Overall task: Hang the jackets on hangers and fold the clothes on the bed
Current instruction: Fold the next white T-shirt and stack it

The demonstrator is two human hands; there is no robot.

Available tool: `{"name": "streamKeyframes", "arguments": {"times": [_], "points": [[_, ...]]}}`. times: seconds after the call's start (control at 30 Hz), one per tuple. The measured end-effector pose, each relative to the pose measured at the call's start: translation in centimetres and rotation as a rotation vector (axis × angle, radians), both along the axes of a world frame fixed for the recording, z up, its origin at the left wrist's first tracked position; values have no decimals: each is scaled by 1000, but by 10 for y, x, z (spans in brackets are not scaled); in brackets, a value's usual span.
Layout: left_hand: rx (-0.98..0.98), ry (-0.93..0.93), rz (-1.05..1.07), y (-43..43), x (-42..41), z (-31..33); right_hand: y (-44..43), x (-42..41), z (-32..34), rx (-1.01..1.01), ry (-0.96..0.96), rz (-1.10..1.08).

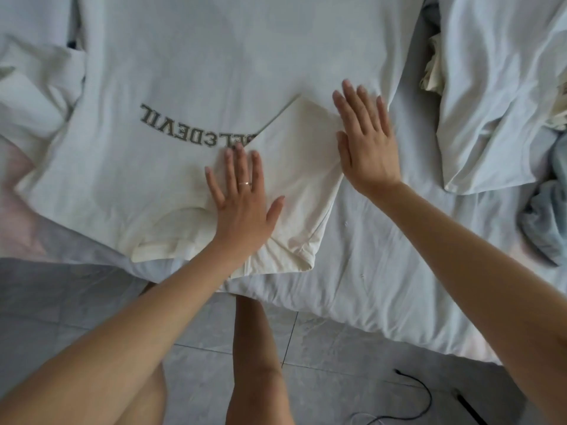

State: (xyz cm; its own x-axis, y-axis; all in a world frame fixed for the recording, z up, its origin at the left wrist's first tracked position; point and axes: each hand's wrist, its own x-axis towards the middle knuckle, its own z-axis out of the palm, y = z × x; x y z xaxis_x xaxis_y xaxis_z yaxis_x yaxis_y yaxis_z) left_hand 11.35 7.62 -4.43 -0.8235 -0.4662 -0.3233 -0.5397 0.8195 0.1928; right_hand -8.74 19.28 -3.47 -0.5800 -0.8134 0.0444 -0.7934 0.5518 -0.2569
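1. On the bed, head view: a white T-shirt lies spread flat, its sleeve folded inward.
2. Left hand and right hand, apart with fingers straight, press that fold, likely to set the crease.
3. Upside-down print ends in "DEVIL"; the sleeve hides its start.

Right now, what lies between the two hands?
Head view: the folded-over sleeve of the white T-shirt, between left hand and right hand.
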Motion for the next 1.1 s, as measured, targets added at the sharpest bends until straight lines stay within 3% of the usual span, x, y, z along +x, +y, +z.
{"name": "streamKeyframes", "arguments": {"times": [0.07, 0.17, 0.23, 0.37, 0.63, 0.77, 0.83, 0.93, 1.03, 1.1], "points": [[29, 98, -39, -7, -17, 5, 2, 4, 0, -88, -49, -57], [109, 176, 193, -24, -54, 8, 2, 1, -3, -205, -364, -299], [181, 211, 274, -41, -77, 6, 1, -9, -3, -229, -434, -338], [160, 245, -10, -63, -98, 1, -5, -22, -3, -184, -482, -329], [-67, 402, -200, -68, -89, -14, -2, -22, -15, -38, -327, -221], [-159, 470, -139, -59, -82, -16, -10, 2, -13, -88, -258, -419], [-188, 520, -325, -49, -74, -18, -18, 31, -13, -123, -127, -334], [-178, 363, -612, -55, -68, -22, -11, 50, -25, 56, 8, 57], [-216, 133, -675, -89, -72, -27, 4, 26, -35, 234, 32, -58], [-208, 104, -612, -106, -75, -26, 4, 22, -31, 283, -12, -218]]}}
